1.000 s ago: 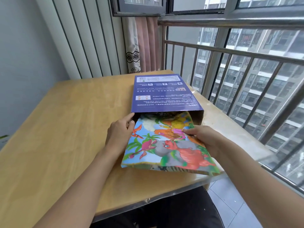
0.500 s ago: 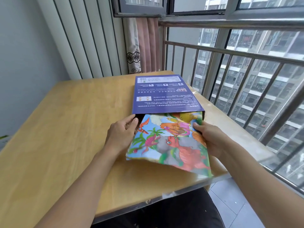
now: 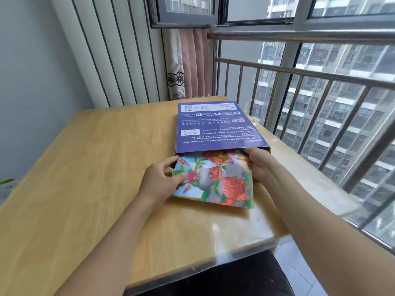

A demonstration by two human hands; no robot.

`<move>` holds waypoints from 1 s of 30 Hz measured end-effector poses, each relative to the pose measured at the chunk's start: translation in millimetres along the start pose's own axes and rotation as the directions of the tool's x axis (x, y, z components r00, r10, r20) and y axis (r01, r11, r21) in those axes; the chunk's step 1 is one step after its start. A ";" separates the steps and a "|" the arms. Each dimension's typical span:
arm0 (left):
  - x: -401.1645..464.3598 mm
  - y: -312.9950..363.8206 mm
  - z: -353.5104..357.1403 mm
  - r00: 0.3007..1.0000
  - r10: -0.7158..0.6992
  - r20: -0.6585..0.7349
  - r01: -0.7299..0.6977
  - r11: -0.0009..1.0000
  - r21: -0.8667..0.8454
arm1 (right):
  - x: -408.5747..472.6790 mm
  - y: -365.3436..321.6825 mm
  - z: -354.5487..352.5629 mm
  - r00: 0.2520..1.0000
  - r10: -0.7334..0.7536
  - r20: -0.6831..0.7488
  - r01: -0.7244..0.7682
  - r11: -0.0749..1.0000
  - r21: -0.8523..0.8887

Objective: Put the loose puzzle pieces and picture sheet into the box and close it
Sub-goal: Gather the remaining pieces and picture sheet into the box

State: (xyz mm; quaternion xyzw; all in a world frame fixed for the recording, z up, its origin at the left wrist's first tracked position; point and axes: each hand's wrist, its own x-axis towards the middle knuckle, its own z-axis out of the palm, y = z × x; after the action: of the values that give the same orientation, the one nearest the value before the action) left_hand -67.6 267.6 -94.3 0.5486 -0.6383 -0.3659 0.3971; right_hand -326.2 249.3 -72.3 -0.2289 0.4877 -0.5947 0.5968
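Flat purple cardboard box [image 3: 215,127] with white print lies on the light wooden table [image 3: 85,178], open end toward the person, long axis running toward 12 o'clock. Colourful glossy picture sheet with cartoon dinosaurs [image 3: 215,180] sticks partway out of the box mouth, far edge inside, near part resting on the table at 6 o'clock of the box. Left hand [image 3: 160,180] at the sheet's 9 o'clock edge, thumb on top of the print, fingers curled at the box's near left corner, pinching the sheet. Right hand [image 3: 259,165] at the sheet's 3 o'clock edge by the box's near right corner, fingers curled round the edge; fingertips hidden. No loose pieces visible. Metal railing [image 3: 299,71] at 2 o'clock, pink curtain [image 3: 192,60] at 12 o'clock.
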 end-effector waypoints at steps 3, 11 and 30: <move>0.7 -8.3 3.8 0.999 0.014 -0.049 -0.010 0.996 0.090 | -8.7 7.0 -8.9 0.996 0.066 0.059 -0.077 0.974 0.212; 0.2 -5.8 10.5 0.989 0.055 -0.136 -0.028 0.981 0.192 | -32.9 22.8 -6.1 0.995 -0.067 0.073 0.075 0.992 -0.101; 5.0 -7.0 14.6 0.976 -0.004 -0.216 0.044 0.983 0.178 | -36.0 12.5 -16.4 0.973 -0.031 0.228 -0.079 0.886 0.458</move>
State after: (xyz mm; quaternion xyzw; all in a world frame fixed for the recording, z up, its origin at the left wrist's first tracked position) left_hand -78.3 262.2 -106.2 0.6266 -0.6159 -0.2494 0.4074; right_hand -327.6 290.2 -78.6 -0.1405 0.2625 -0.6561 0.6934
